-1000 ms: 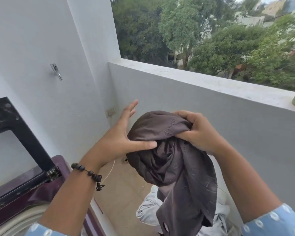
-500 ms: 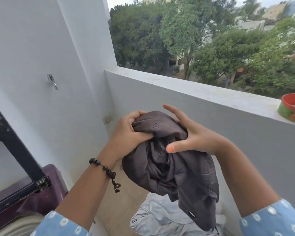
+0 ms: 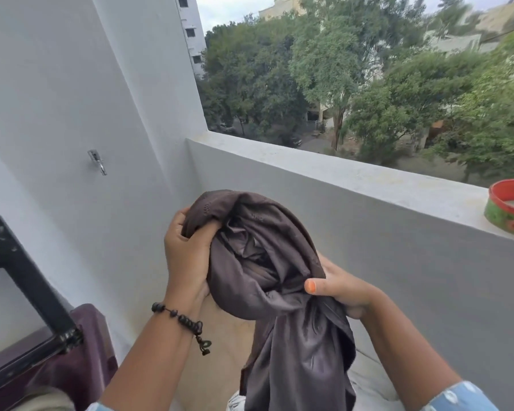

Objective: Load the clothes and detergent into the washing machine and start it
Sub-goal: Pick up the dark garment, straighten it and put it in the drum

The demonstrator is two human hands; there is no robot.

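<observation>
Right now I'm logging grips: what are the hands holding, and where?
Both grip the dark brown garment: left hand its bunched upper edge, right hand lower, where it gathers.

the beige tiled floor (image 3: pixel 220 366) carries a pale heap of clothes (image 3: pixel 368 384) at 5 o'clock; the ledge (image 3: pixel 353 179) carries a red-green bowl (image 3: pixel 508 209) at 3 o'clock.

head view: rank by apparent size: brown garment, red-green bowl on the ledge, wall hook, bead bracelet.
1. brown garment
2. red-green bowl, partly cut off at the frame edge
3. bead bracelet
4. wall hook
Bracelet sits nearer the camera, so 3 and 4 are unsure.
</observation>
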